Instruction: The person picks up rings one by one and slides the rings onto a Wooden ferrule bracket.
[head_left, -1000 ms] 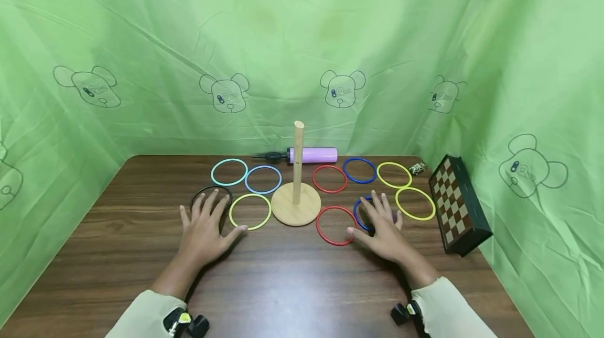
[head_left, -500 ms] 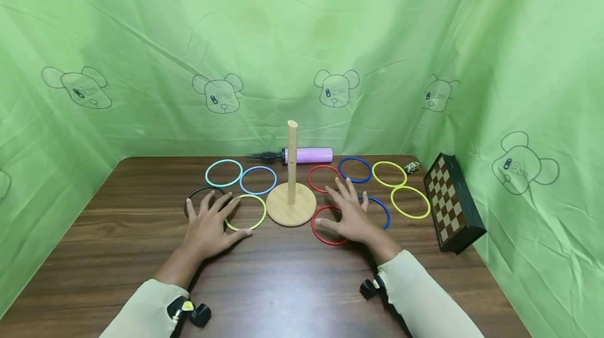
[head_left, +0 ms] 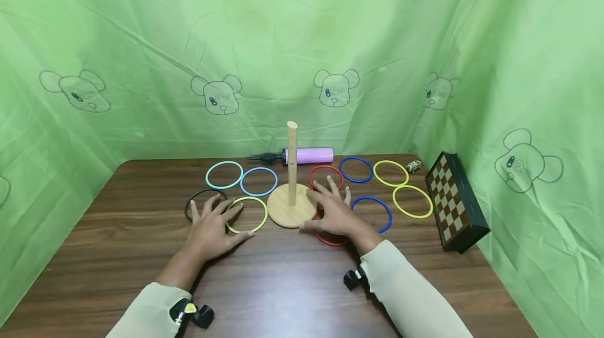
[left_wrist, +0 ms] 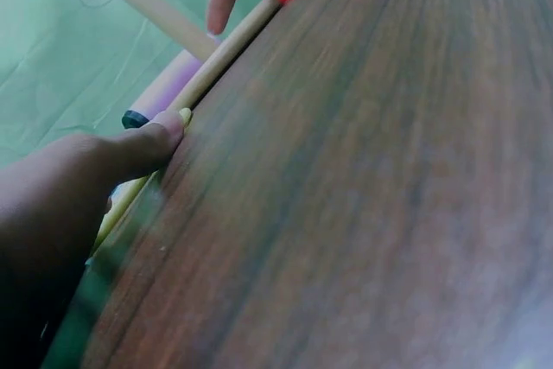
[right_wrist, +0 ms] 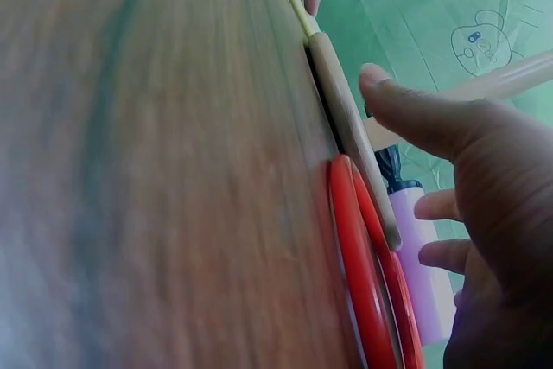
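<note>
A wooden peg (head_left: 292, 165) stands upright on its round base (head_left: 283, 213) mid-table. My left hand (head_left: 209, 230) spreads its fingers over the black ring (head_left: 186, 208) and the yellow-green ring (head_left: 266, 213). In the left wrist view, that hand's thumb (left_wrist: 160, 136) rests at the yellow-green ring's edge. My right hand (head_left: 336, 216), fingers apart and holding nothing, hovers over the front red ring (head_left: 330, 244) and the base's right side. It hides much of that ring. In the right wrist view, its thumb (right_wrist: 415, 118) is clear of the red ring (right_wrist: 354, 239).
Behind lie turquoise (head_left: 224, 162), light blue (head_left: 276, 183), red (head_left: 325, 166) and blue (head_left: 371, 171) rings. To the right are another blue ring (head_left: 391, 218) and two yellow rings (head_left: 390, 162). A purple pump (head_left: 315, 155) lies at the back; a checkered box (head_left: 455, 204) stands right.
My right hand has moved left, from the front blue ring across the front red ring to the base. The left hand has shifted slightly toward the yellow-green ring.
</note>
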Motion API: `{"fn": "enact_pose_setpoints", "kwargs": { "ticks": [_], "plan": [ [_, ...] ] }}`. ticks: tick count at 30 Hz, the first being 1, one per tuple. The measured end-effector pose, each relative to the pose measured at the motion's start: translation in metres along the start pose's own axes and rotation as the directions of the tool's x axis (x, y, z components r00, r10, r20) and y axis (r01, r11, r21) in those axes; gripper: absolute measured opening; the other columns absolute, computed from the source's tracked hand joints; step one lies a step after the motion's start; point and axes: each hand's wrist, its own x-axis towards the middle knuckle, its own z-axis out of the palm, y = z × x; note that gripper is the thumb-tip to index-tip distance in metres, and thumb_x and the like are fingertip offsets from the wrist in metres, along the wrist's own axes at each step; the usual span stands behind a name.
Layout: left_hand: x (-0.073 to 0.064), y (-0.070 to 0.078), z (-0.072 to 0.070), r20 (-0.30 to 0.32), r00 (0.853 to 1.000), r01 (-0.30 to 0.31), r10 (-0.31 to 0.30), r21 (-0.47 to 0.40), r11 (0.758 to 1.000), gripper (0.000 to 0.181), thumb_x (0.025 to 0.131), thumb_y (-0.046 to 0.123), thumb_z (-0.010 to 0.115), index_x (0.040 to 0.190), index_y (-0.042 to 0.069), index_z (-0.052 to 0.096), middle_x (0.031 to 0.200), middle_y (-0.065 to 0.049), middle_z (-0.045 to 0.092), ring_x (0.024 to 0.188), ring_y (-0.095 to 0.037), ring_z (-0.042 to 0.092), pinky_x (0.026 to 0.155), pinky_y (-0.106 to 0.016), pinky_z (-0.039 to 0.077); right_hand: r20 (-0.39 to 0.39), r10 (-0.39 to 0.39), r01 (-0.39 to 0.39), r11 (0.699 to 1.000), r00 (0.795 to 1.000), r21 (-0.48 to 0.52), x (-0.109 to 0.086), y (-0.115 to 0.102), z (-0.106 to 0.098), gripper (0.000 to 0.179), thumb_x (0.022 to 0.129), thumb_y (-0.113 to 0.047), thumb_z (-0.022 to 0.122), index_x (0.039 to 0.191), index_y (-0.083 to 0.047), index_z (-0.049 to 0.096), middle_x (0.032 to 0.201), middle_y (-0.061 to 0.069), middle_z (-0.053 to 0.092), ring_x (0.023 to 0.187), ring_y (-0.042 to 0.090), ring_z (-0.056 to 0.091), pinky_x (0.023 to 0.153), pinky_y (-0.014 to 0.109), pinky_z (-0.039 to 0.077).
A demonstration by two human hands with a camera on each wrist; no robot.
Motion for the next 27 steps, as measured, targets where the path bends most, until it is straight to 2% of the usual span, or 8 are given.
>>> {"fn": "enact_pose_setpoints", "kwargs": {
  "ticks": [3,10,18,27],
  "plan": [
    [-0.001,0.002,-0.001,-0.041,0.999,-0.019,0.018,-0.005,1.000,0.092,0.083,0.082,0.076,0.151,0.021,0.068,0.156,-0.013,0.063,0.155,-0.046,0.041,0.120,-0.092,0.007,0.009,0.006,-0.006,1.000,1.000,-0.024,-0.001,-0.002,0.001,0.102,0.081,-0.067,0.090,0.164,-0.020,0.053,0.180,0.007,0.035,0.173,0.042,0.003,0.124,0.087,-0.003],
    [-0.002,0.003,-0.005,-0.160,0.986,-0.056,0.050,-0.030,0.998,0.082,0.080,0.072,0.085,0.140,0.017,0.076,0.147,-0.017,0.067,0.147,-0.044,0.049,0.120,-0.091,0.013,0.018,-0.002,0.002,1.000,1.000,0.023,-0.004,-0.003,0.004,0.091,0.087,-0.056,0.089,0.161,-0.015,0.056,0.177,0.006,0.041,0.173,0.038,0.004,0.125,0.085,-0.005],
    [0.002,0.004,-0.009,-0.309,0.948,-0.112,0.072,-0.116,0.987,0.074,0.074,0.060,0.091,0.131,0.014,0.079,0.141,-0.021,0.069,0.137,-0.048,0.054,0.118,-0.094,0.013,0.022,0.015,-0.015,0.999,1.000,0.028,-0.004,-0.002,0.005,0.086,0.090,-0.054,0.088,0.161,-0.018,0.056,0.177,0.004,0.040,0.173,0.036,0.004,0.127,0.083,-0.005],
    [0.006,0.007,-0.017,-0.361,0.930,-0.128,0.069,-0.144,0.981,0.074,0.074,0.057,0.091,0.132,0.013,0.078,0.143,-0.022,0.068,0.138,-0.051,0.053,0.118,-0.094,0.012,0.005,0.004,-0.004,0.999,1.000,0.037,-0.006,-0.003,0.004,0.083,0.090,-0.052,0.089,0.159,-0.016,0.059,0.175,0.006,0.044,0.172,0.042,0.008,0.125,0.085,-0.002]
  ]
}}
